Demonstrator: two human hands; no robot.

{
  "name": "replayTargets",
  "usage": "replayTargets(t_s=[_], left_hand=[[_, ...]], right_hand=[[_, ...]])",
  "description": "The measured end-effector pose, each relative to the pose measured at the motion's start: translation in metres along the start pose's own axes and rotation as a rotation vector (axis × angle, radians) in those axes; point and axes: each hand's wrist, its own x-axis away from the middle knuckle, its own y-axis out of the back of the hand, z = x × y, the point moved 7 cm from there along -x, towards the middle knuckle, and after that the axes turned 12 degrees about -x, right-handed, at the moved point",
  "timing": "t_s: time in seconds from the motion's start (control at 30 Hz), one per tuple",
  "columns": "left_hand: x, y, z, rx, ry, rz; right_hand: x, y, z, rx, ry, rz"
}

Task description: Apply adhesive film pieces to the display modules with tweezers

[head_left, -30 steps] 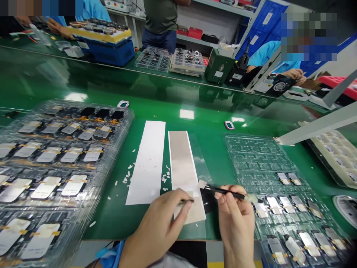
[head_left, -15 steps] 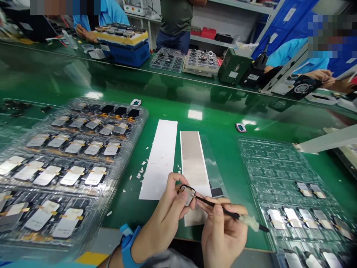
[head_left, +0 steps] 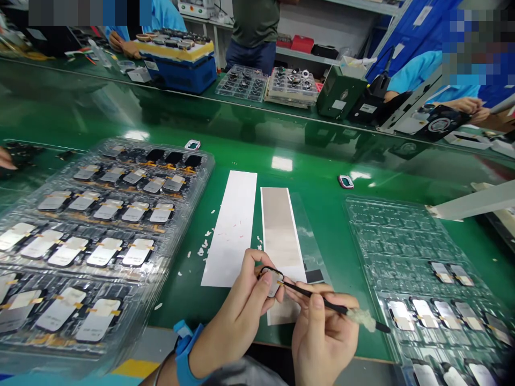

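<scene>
Two tray edges stand well apart, left fingers gripping a display, right fingers a tool.

Slim black tool: tip moved to the silver-backed, black-edged module in the left hand. Co-worker's bare hand: appeared, far leftward.

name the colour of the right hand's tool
The tool is black, with a pale wrap; head view shows it best.

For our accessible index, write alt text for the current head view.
The left hand holds a small silver part; the right hand holds a black tool, its tip at the part's edge. Clear trays of similar parts flank them.
</scene>
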Motion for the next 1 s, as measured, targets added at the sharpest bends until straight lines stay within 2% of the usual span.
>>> replayTargets(t_s=[0.37,0.53,0.73,1.0], left_hand=[[-0.001,-0.001,0.001,0.038,-0.042,-0.017],[-0.004,0.001,0.003,-0.020,-0.065,-0.035],[-0.006,0.008,0.006,-0.099,-0.092,-0.111],[-0.003,0.005,-0.004,-0.165,-0.080,-0.007]], right_hand=[[0.000,0.001,0.000,-0.021,0.011,-0.009],[0.001,-0.002,0.003,0.028,0.026,-0.007],[0.000,-0.001,0.013,-0.070,0.148,-0.034],[-0.019,0.013,0.031,0.056,0.234,-0.105]])
